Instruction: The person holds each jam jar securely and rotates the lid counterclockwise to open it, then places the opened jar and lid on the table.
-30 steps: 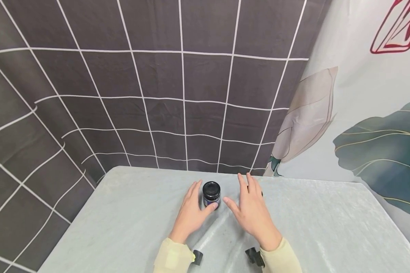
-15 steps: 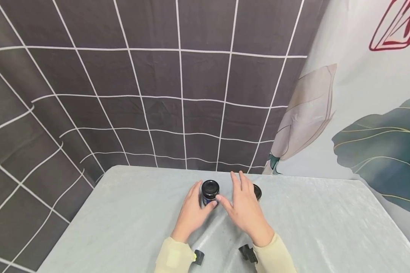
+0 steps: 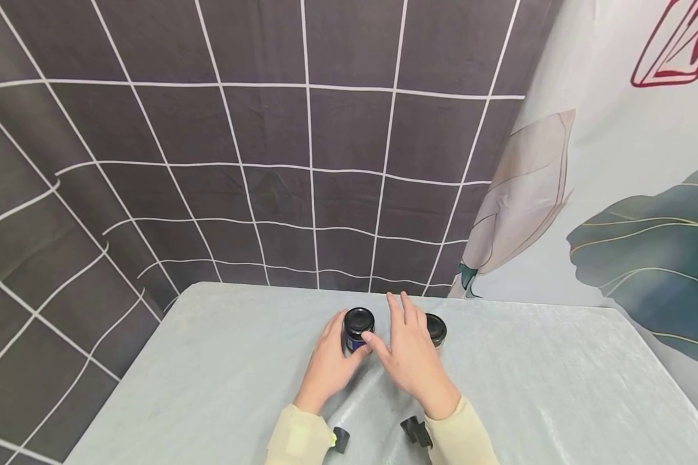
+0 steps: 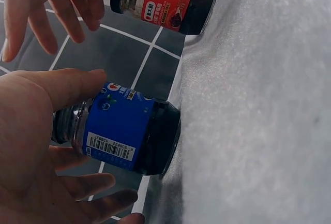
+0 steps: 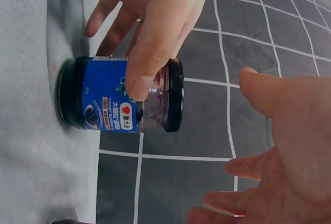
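Note:
A glass jam jar [image 3: 359, 320] with a black lid and a blue label stands upright on the table. My left hand [image 3: 330, 365] holds it from the left; in the right wrist view, the thumb lies across the front of the jar [image 5: 106, 115] and the fingers reach behind it. To its right, my right hand [image 3: 412, 361] hovers with fingers spread, its thumb overlapping the jar's lid in the head view. That hand touches nothing in the right wrist view. A second jar [image 4: 165, 1], red-labelled and black-lidded, stands beyond the right hand, partly hidden by it in the head view.
A pale grey cloth covers the table [image 3: 227, 368]. Behind its far edge hangs a dark backdrop [image 3: 267, 129] with white grid lines. At the right hangs a pale curtain [image 3: 611, 155] printed with leaves.
My right hand has moved left toward the blue-labelled jar, uncovering more of the second jar's lid. My left hand has stayed at the blue-labelled jar.

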The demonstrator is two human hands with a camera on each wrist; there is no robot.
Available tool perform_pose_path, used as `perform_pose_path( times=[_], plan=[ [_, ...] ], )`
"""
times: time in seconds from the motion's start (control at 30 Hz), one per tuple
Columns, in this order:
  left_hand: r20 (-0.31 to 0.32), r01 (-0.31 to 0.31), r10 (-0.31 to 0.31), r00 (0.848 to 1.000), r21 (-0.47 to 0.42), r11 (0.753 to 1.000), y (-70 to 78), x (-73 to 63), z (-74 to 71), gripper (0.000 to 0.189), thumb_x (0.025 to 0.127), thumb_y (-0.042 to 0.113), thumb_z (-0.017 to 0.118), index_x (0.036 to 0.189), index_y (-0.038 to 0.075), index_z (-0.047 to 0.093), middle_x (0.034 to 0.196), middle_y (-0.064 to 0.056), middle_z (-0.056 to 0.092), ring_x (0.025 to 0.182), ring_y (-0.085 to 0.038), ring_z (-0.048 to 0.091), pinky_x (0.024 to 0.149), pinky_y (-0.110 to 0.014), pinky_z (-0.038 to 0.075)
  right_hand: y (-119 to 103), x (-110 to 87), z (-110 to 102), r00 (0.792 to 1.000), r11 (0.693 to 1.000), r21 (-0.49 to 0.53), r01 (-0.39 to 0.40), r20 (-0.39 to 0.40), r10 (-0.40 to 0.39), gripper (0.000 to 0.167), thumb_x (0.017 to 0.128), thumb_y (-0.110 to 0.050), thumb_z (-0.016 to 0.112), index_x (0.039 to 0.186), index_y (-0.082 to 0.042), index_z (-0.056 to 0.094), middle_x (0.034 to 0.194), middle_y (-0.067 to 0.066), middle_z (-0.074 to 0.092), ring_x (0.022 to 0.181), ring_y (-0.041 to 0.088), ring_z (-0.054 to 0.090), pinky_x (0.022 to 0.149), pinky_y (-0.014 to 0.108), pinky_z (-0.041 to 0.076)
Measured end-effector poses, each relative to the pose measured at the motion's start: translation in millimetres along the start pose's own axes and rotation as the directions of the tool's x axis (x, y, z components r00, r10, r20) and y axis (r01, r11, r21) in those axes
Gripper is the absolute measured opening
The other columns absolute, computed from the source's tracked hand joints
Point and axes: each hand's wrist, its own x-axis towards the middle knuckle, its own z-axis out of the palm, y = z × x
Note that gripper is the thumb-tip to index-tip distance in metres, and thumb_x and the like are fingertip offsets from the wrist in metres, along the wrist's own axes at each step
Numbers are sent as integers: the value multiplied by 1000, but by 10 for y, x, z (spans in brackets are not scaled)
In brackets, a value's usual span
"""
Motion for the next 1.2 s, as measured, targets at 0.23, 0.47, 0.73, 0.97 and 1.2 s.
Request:
perform_pose_path(
  times=[0.23,0.47,0.73,0.97,1.2],
  plan=[
    [17,14,-14,1000,4,1000,3,1,12,75,90,31,71,149,-3,41,150,-24,45,137,-40,45,110,-55,37,-26,-2,41,1000,1000,14,-13,15,12,78,95,-39,67,149,7,36,151,36,33,136,51,35,108,61,35],
    [18,45,-45,999,-2,999,0,4,40,77,89,32,73,150,-2,40,149,-22,47,135,-40,47,109,-55,38,-36,1,93,999,1000,21,-16,29,15,79,94,-41,67,149,7,37,152,35,32,137,50,34,110,60,33],
    [41,93,-92,995,-31,995,-14,20,47,80,87,29,74,151,-1,37,146,-23,50,132,-41,50,107,-56,40,-51,12,143,1000,1000,8,19,14,-19,76,95,-41,64,148,8,38,148,35,37,135,51,37,109,62,32],
    [24,61,-60,998,-42,997,-45,47,62,77,83,21,78,148,-1,42,139,-22,57,127,-38,56,105,-53,44,-71,12,168,1000,1000,18,17,25,-18,76,96,-42,63,148,7,38,149,34,37,134,50,38,108,62,32],
    [37,65,-62,997,-71,995,-62,46,53,76,83,20,78,147,-2,43,139,-22,57,127,-37,56,105,-53,44,-85,5,196,999,999,36,9,45,-11,75,97,-41,62,148,7,38,149,34,37,135,50,37,108,62,33]
  ],
)
